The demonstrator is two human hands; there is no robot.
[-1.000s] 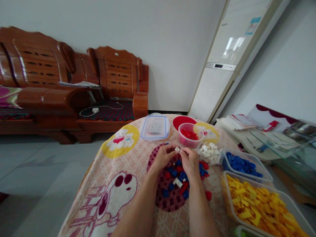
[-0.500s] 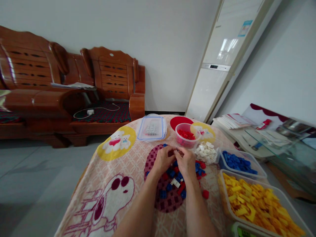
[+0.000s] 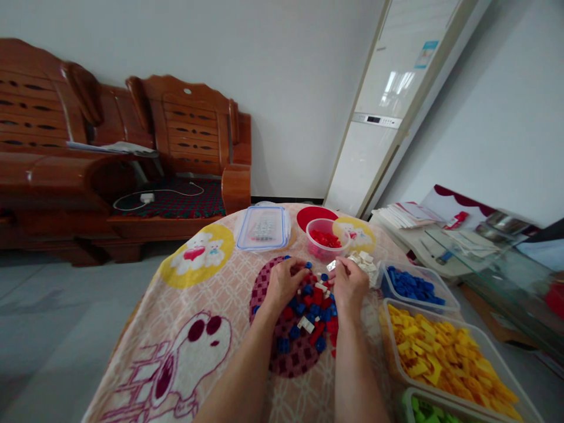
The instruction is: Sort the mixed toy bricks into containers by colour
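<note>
While the right hand [image 3: 351, 283] pinches a white block [image 3: 332, 266] mid-frame, I cannot tell if the left hand [image 3: 282, 282] grips anything.

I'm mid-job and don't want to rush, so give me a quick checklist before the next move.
1. White brick gripped: ok, pinched at the fingertips of the right hand.
2. Left hand free: cannot tell, its curled fingers hide what may be between them.
3. Mixed bricks fully visible: not ok, the right hand and forearm block part of the view.
4. White brick pile fully visible: not ok, the right hand partly covers it.
5. Round bowl of red bricks open: ok, no lid on it.
6. Yellow-brick tub open: ok, its bricks are exposed.
</note>
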